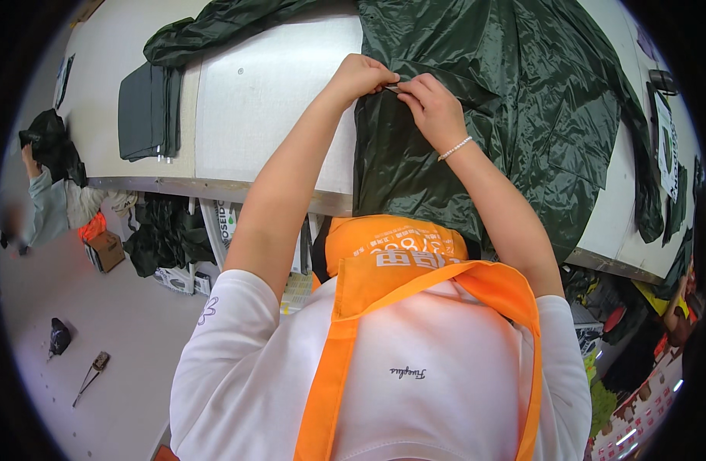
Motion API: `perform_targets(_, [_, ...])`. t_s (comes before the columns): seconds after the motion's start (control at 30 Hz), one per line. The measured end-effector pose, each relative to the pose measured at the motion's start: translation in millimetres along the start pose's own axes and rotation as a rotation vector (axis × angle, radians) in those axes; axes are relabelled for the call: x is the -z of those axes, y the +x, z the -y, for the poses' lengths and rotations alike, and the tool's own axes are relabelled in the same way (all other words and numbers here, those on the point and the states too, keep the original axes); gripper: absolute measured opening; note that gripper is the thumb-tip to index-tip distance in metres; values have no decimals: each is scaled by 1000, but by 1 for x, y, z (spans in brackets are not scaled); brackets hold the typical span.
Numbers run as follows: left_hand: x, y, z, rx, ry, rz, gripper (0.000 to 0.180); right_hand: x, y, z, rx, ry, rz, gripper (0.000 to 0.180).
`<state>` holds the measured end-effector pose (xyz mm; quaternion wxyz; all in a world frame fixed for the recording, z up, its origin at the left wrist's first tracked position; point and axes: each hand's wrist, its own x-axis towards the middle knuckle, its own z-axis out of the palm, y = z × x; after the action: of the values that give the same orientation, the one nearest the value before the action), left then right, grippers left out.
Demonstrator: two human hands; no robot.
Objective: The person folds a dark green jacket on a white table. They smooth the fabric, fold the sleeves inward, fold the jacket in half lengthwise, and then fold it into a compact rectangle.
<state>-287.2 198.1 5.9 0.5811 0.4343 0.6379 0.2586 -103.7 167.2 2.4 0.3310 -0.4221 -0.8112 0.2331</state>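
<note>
A shiny dark green raincoat (522, 84) lies spread over the pale work table (280, 100), its sleeves reaching out to both sides. At its left front edge, my left hand (362, 76) is closed in a pinch. Close beside it, my right hand (436, 110), with a beaded bracelet at the wrist, also pinches with thumb and fingers. Between the fingertips shows a small whitish piece (392, 87) at the coat's edge; I cannot make out what it is. The coat's lower part hangs over the near table edge against my orange apron (391, 240).
Folded dark green pieces (148, 114) lie on the table to the left. Dark garments (168, 230) are heaped below the table edge, near a cardboard box (105, 251). Another person (46, 203) handles dark fabric at far left. A black cylindrical object (663, 81) sits at far right.
</note>
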Motion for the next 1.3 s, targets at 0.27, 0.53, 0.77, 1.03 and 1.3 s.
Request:
perform_targets(0.27, [0,1,8,11,2,-30,19,6,-13,9,-183,169,40,24])
perform_targets(0.53, [-1,0,6,23,-68,-41,20,-27,-10,17,-307,41,29,8])
perform_targets(0.77, [-20,-6,27,-331,475,-500,19,16,-34,-30,-428,-37,-162,9])
perform_targets(1.03, [-116,-34,8,-934,727,-200,18,93,-36,-103,-962,900,5,33])
perform_targets(1.3, [-165,-7,5,-750,661,-168,27,103,-24,-103,-1022,720,119,32])
